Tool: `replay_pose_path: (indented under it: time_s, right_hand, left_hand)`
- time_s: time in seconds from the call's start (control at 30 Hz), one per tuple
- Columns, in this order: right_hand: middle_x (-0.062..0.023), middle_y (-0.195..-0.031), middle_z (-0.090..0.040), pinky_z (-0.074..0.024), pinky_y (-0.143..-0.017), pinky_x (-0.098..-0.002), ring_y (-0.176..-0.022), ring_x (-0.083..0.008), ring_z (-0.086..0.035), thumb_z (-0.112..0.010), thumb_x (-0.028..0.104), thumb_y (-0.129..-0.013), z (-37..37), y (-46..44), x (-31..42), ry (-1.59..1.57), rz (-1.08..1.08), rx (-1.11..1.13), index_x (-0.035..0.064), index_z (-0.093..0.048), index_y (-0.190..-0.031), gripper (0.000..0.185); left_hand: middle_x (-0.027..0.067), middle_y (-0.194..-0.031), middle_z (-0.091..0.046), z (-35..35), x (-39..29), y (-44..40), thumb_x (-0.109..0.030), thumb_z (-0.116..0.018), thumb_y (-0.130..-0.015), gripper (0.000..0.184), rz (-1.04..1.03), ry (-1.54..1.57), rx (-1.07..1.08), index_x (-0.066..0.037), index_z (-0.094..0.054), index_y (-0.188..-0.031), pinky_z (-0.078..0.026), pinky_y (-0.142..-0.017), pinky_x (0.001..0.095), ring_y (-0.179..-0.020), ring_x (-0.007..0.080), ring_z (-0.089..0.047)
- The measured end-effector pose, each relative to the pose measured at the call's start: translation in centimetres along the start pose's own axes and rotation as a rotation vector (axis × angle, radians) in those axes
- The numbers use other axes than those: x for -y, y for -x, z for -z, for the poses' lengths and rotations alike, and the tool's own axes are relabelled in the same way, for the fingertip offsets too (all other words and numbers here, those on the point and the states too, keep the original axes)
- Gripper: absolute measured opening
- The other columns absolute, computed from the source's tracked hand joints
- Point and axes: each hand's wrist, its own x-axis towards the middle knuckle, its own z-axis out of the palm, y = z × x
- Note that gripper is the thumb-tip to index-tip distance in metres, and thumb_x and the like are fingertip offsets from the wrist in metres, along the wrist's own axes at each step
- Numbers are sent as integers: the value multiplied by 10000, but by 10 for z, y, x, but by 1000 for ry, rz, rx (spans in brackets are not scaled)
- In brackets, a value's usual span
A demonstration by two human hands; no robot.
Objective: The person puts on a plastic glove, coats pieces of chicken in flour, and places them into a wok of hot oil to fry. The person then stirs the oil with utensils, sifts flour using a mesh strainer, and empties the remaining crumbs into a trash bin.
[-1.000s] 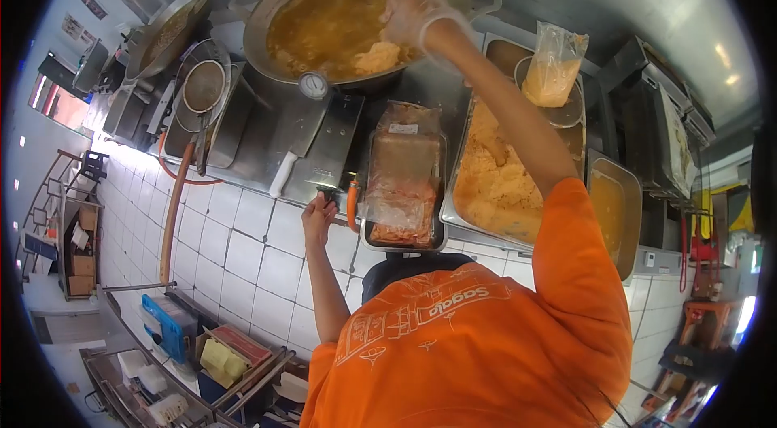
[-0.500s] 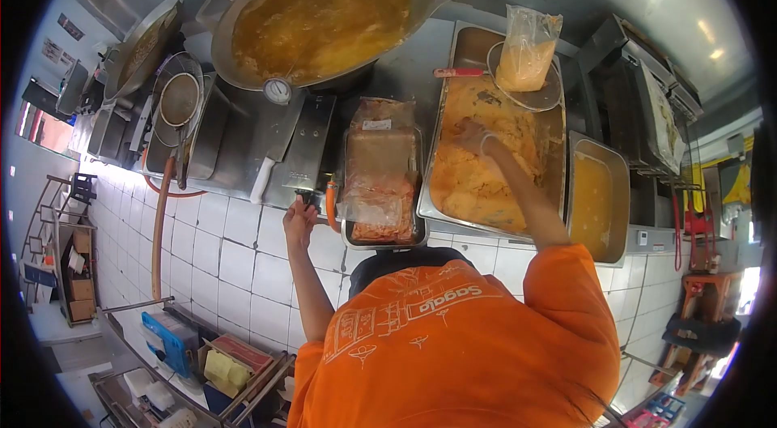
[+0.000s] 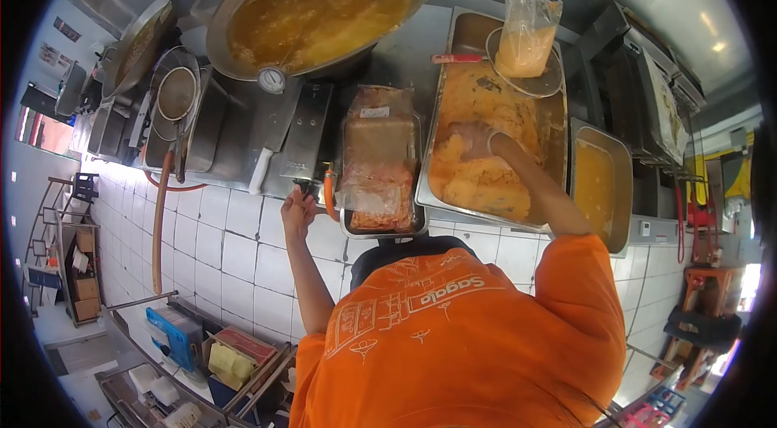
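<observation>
as orange crumbs fill the tray, right hand inside

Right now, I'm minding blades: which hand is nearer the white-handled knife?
Left. The left hand is near the knife; the right hand is farther right, in the orange crumbs.

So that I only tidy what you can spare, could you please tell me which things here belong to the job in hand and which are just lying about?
Seemingly in use:
orange crumb tray, right hand in it
wide pan of golden liquid
raw-looking meat

Probably just lying about:
white-handled knife
long-handled strainer
blue box-like item
</observation>
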Motion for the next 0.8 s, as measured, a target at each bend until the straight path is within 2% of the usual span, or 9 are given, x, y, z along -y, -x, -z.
replay_pose_path:
  time_s: [0.13, 0.2, 0.3, 0.33, 0.4, 0.53, 0.63, 0.73, 0.8]
  right_hand:
    - [-116, -1163, -515, -457, -850, -383, -982, -282, -557, -715, 265, -659, 12, 9, 16, 194, -148, 6, 81, -507, -1145, 559]
    - [-136, -1040, -567, -463, -817, -400, -940, -284, -559, -695, 355, -682, 35, 21, 25, -593, -439, -58, 63, -561, -1060, 497]
    - [-153, -1044, -575, -466, -808, -381, -946, -295, -564, -678, 375, -694, 22, 24, -7, -656, -426, -96, 31, -558, -1074, 527]
    - [-153, -1044, -575, -466, -808, -381, -946, -295, -564, -678, 375, -694, 22, 23, -10, -655, -428, -95, 31, -558, -1074, 527]
    - [-158, -1026, -583, -461, -796, -362, -943, -288, -565, -680, 409, -678, 20, 18, -7, -184, -423, -111, 12, -552, -1079, 580]
    - [-173, -1025, -579, -458, -787, -344, -939, -282, -567, -688, 396, -659, 19, 6, 3, -136, -423, -133, 1, -556, -1063, 580]
    - [-167, -1074, -566, -472, -817, -355, -955, -308, -561, -636, 356, -685, 27, 0, 7, -66, -503, -131, 23, -566, -1029, 484]
    - [-150, -960, -608, -479, -774, -343, -876, -297, -589, -636, 323, -667, 34, -1, 6, -129, -492, -94, 23, -588, -974, 431]
    - [-148, -818, -623, -477, -724, -336, -782, -276, -603, -654, 295, -646, 38, 6, -8, -346, -476, -256, 17, -606, -914, 389]
  left_hand:
    - [89, -962, -555, 0, 0, 0, -406, -592, -841, 483, -3, 0, 7, -26, -490, -1121, -503, -658, 230, -825, 151, -564]
    - [93, -979, -549, -1, -1, 0, -413, -594, -837, 490, -6, -16, 0, -26, -489, -1119, -503, -674, 235, -847, 152, -558]
    - [98, -990, -544, -4, -4, 4, -417, -597, -834, 495, -9, -19, -18, -21, -491, -1111, -502, -683, 238, -859, 152, -551]
    - [98, -990, -544, -5, -3, 5, -417, -597, -834, 495, -8, -18, -17, -21, -491, -1111, -502, -683, 238, -859, 152, -551]
    - [92, -991, -545, -5, -4, 6, -415, -597, -835, 502, -13, -15, -8, -15, -486, -1117, -502, -681, 241, -861, 150, -548]
    - [82, -991, -546, -5, -7, 7, -412, -598, -834, 500, 0, -17, -10, -14, -486, -1116, -501, -673, 239, -856, 145, -545]
    - [80, -989, -547, -3, -4, 4, -398, -598, -839, 485, -4, -11, 1, -14, -487, -1115, -501, -662, 234, -853, 141, -544]
    - [90, -993, -547, -1, -4, 2, -381, -597, -844, 470, -1, 10, -1, -10, -489, -1112, -501, -655, 231, -855, 143, -545]
    - [92, -1007, -546, -1, -2, 1, -368, -596, -848, 464, 4, -2, -7, -7, -486, -1117, -502, -669, 236, -863, 152, -548]
